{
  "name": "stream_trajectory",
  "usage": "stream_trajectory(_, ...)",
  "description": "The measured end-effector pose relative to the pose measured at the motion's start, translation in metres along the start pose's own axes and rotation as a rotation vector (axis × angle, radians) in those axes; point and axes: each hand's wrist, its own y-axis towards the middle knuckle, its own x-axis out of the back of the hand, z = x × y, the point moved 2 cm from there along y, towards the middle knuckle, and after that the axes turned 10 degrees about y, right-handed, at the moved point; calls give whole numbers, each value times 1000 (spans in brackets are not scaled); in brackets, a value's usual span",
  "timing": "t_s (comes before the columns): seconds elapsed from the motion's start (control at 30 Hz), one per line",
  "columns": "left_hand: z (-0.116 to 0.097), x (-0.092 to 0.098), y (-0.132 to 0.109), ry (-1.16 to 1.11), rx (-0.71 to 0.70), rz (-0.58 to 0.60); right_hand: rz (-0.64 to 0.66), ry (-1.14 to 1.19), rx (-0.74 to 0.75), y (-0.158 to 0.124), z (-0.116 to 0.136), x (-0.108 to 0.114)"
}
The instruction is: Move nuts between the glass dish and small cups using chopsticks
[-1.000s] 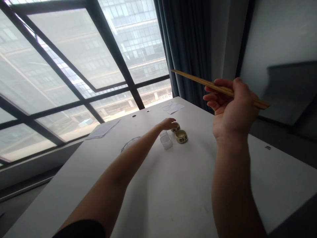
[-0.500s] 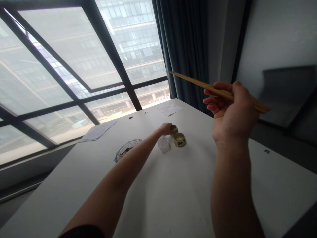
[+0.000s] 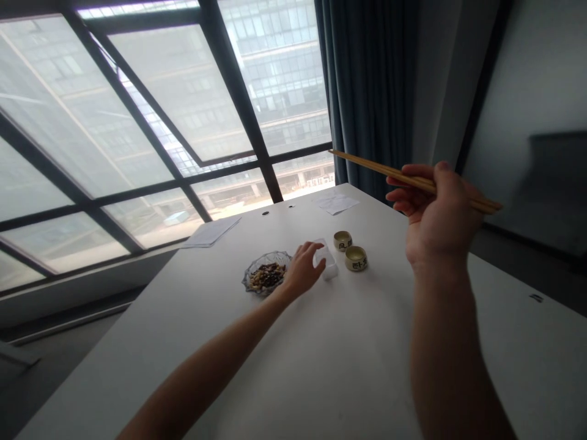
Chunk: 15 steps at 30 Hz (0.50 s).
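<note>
My right hand is raised above the white table and is closed on a pair of wooden chopsticks that point up and left. My left hand reaches forward with its fingers curled around a small clear plastic box. Just left of that hand sits a glass dish of mixed nuts. Two small yellow-green cups with dark lettering stand right of the box, one farther back and one nearer.
Sheets of paper lie at the table's far edge, one stack at the left and one at the back right. A large window and a dark curtain are behind the table.
My left hand has left the farther cup and drawn back to the clear box. The dish of nuts has come into view. My right hand still holds the chopsticks up.
</note>
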Motion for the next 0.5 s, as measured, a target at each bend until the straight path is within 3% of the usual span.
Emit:
stream_trajectory(0.07, -12, -3, -18, 17, 2, 4, 33, -26, 1, -4, -4, -3)
stream_trajectory(0.13, -29, -10, -20, 29, -29, 23, 43, -46, 14, -8, -5, -5)
stream_trajectory(0.33, -74, -45, 31, 78, -137, 115, 62, -91, 41, -18, 2, -8)
stream_trajectory(0.5, -78, -71, 56, 124, -132, 163, 65, -123, 43, -19, 9, -6)
